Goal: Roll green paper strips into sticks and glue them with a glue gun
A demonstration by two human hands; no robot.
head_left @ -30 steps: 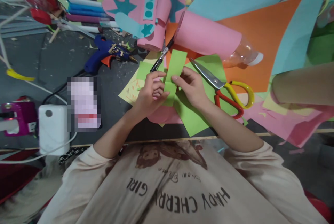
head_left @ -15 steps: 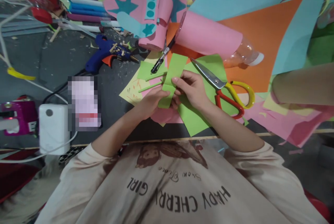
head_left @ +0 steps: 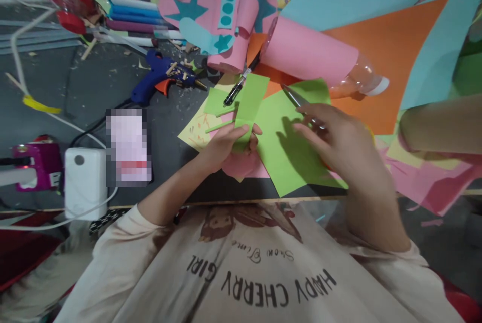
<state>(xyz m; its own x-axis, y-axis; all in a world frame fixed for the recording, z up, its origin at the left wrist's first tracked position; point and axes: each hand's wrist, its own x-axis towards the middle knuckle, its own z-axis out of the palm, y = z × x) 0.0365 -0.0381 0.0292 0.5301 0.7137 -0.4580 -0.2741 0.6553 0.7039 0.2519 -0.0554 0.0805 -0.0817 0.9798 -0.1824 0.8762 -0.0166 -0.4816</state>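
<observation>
My left hand (head_left: 226,144) pinches the lower end of a folded light green paper strip (head_left: 251,99), fingers closed round it. Over the scissors (head_left: 295,97) hovers my right hand (head_left: 335,137), thumb and fingers apart. It hides the handles and most of the blades, so whether it touches them I cannot tell. A larger green sheet (head_left: 276,132) lies under the right hand, catching its shadow. Thin green paper strips (head_left: 220,126) lie just left of the held strip. Beyond them rests a black pen (head_left: 235,93).
A pink-wrapped plastic bottle (head_left: 309,54) lies on orange paper (head_left: 410,57). A blue glue gun (head_left: 145,84) is at left, near a pixelated phone (head_left: 130,147) and a white cabled device (head_left: 86,182). A tan rounded shape (head_left: 440,122) juts in from the right.
My right hand has let go of the green strip and moved right, over the scissors, with its fingers parted. The left hand still holds the strip.
</observation>
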